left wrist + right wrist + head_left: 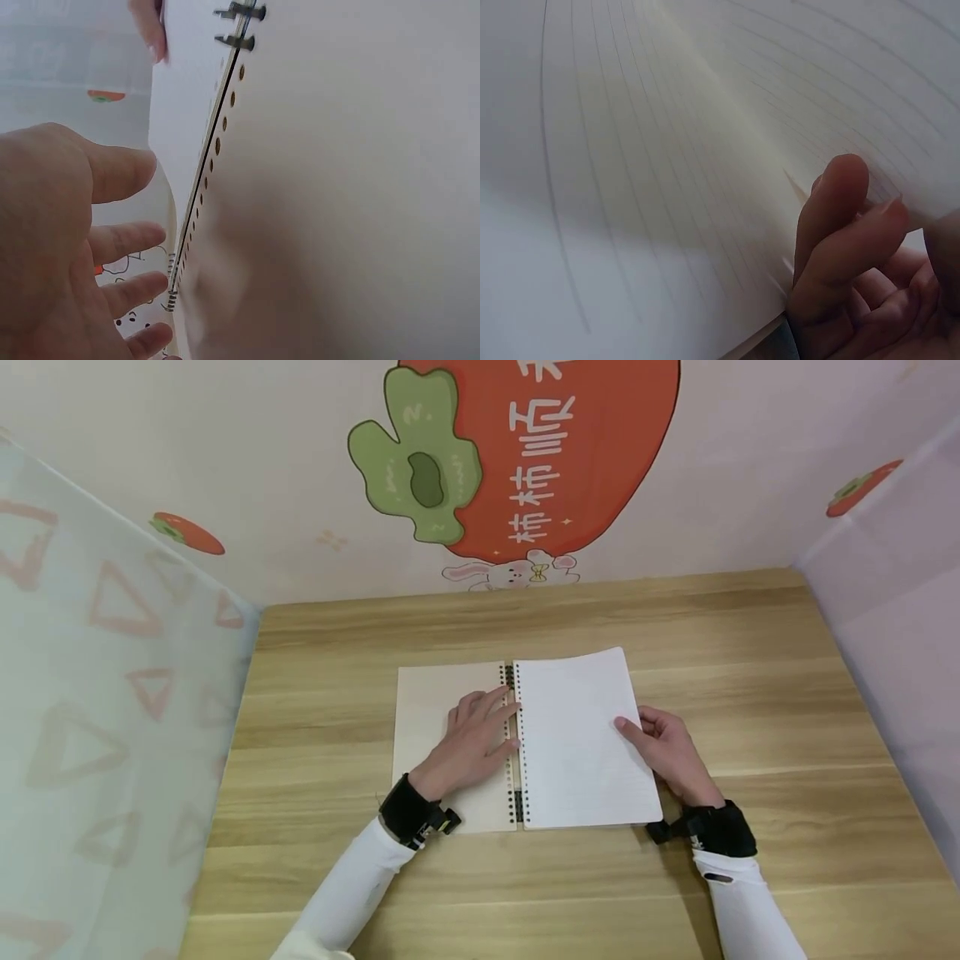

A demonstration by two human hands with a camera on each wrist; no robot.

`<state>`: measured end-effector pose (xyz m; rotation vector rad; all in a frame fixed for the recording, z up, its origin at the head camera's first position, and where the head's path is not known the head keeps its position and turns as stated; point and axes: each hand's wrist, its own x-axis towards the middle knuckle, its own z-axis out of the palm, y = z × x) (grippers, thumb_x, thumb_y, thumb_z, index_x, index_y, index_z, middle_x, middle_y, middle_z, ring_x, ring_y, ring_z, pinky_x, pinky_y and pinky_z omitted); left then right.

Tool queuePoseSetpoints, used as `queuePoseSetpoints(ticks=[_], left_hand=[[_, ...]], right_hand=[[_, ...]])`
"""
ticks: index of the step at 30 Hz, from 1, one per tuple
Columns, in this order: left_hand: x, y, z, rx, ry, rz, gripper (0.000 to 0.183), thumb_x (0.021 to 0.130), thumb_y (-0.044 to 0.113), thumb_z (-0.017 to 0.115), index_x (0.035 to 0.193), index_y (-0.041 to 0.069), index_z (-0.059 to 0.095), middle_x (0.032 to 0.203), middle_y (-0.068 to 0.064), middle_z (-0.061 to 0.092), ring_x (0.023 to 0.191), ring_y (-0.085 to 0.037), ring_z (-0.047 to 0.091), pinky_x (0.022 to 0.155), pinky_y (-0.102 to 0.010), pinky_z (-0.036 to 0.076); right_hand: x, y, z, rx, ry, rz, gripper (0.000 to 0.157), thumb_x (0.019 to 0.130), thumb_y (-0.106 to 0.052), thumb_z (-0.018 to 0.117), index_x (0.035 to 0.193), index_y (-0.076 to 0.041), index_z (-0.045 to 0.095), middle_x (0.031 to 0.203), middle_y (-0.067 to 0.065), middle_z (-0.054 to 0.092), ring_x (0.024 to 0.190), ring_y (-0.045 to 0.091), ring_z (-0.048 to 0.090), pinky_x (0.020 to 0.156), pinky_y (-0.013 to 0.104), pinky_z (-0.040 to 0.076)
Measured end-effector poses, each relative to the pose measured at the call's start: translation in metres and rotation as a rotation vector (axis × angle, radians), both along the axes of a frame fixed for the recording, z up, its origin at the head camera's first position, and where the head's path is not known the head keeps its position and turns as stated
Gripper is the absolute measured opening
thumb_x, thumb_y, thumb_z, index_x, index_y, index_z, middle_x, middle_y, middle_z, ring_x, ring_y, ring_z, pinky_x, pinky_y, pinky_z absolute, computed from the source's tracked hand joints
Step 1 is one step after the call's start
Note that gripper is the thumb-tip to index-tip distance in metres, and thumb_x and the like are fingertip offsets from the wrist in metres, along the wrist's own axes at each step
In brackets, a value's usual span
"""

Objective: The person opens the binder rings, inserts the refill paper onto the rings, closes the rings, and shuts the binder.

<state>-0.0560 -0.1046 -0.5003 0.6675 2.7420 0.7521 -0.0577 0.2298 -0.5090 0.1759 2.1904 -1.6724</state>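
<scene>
A loose-leaf notebook (581, 760) lies open on the table, with a cream left side (423, 702) and lined white sheets at right. Black binder rings (519, 806) join the two halves. My left hand (472, 743) rests across the left side, its spread fingertips reaching the punched holes by the spine; the left wrist view shows these fingers extended. At the right edge, my right hand (671, 756) pinches a sheet, thumb on top and fingers beneath. In the right wrist view, the fingers (840, 247) are under a raised lined sheet (855, 82), with another lined page below.
The wooden table (322, 727) extends on all sides of the notebook. A wall (300, 468) with a large red cartoon persimmon stands at the back, and side panels (112, 693) rise at left and right.
</scene>
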Motion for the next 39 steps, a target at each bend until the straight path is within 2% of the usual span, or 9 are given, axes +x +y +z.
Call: queuePoseSetpoints(ticks=[3,7,14,18,22,27,35,39], left_hand=[[0.008,-0.002,0.001,0.019,0.026,0.004,0.057,0.104,0.039,0.055,0.156,0.016,0.049,0.170,-0.005,0.026,0.151,-0.035,0.021,0.116,-0.056,0.021],[0.022,-0.003,0.004,0.047,0.049,-0.001,0.056,0.104,0.038,0.057,0.154,0.014,0.051,0.167,-0.007,0.033,0.145,-0.032,0.030,0.112,-0.051,0.029],[0.066,0.000,0.007,0.044,0.137,-0.090,0.049,0.105,0.035,0.054,0.148,0.012,0.055,0.161,-0.010,0.044,0.139,-0.031,0.040,0.109,-0.052,0.036],[0.090,0.003,0.005,0.007,0.156,-0.128,0.049,0.105,0.038,0.053,0.149,0.016,0.054,0.161,-0.007,0.041,0.141,-0.029,0.038,0.111,-0.051,0.036],[0.108,0.006,-0.001,-0.045,0.173,-0.167,0.050,0.104,0.042,0.054,0.150,0.021,0.053,0.164,-0.007,0.036,0.143,-0.031,0.035,0.111,-0.054,0.036],[0.120,0.008,-0.008,-0.094,0.200,-0.198,0.051,0.103,0.047,0.054,0.149,0.024,0.054,0.165,-0.009,0.033,0.144,-0.034,0.033,0.110,-0.055,0.037],[0.129,0.013,-0.013,-0.149,0.241,-0.179,0.052,0.101,0.049,0.057,0.148,0.025,0.055,0.165,-0.009,0.034,0.143,-0.037,0.036,0.110,-0.054,0.037],[0.135,0.015,-0.015,-0.163,0.258,-0.170,0.053,0.101,0.049,0.057,0.148,0.024,0.055,0.166,-0.010,0.034,0.143,-0.037,0.036,0.109,-0.053,0.038]], right_hand=[[-0.001,0.000,0.000,0.009,0.007,0.002,0.060,0.098,-0.042,0.066,0.133,0.007,0.061,0.095,0.009,0.077,0.073,0.019,0.074,0.062,0.037,0.061],[-0.002,-0.001,-0.001,0.017,0.006,0.001,0.060,0.099,-0.042,0.065,0.134,0.006,0.061,0.097,0.011,0.077,0.073,0.019,0.074,0.063,0.036,0.061],[-0.004,-0.001,-0.002,0.019,-0.001,-0.007,0.061,0.099,-0.043,0.065,0.135,0.006,0.060,0.100,0.012,0.077,0.075,0.019,0.074,0.063,0.035,0.061],[-0.005,-0.002,-0.003,0.030,0.000,-0.009,0.062,0.099,-0.044,0.065,0.135,0.006,0.060,0.099,0.011,0.077,0.075,0.018,0.074,0.063,0.034,0.061],[-0.005,-0.002,-0.003,0.033,-0.005,-0.008,0.061,0.099,-0.043,0.064,0.134,0.006,0.060,0.099,0.011,0.077,0.074,0.018,0.074,0.063,0.034,0.061],[-0.005,-0.001,-0.003,0.044,-0.008,-0.009,0.061,0.099,-0.043,0.064,0.135,0.005,0.060,0.100,0.011,0.077,0.075,0.018,0.074,0.064,0.034,0.060],[0.000,-0.001,-0.001,0.055,-0.002,0.003,0.061,0.099,-0.044,0.063,0.133,0.006,0.060,0.102,0.015,0.076,0.077,0.017,0.073,0.066,0.033,0.060],[0.006,0.001,0.002,0.073,0.001,-0.003,0.059,0.099,-0.045,0.063,0.127,0.006,0.062,0.099,0.013,0.076,0.075,0.018,0.072,0.065,0.033,0.059]])
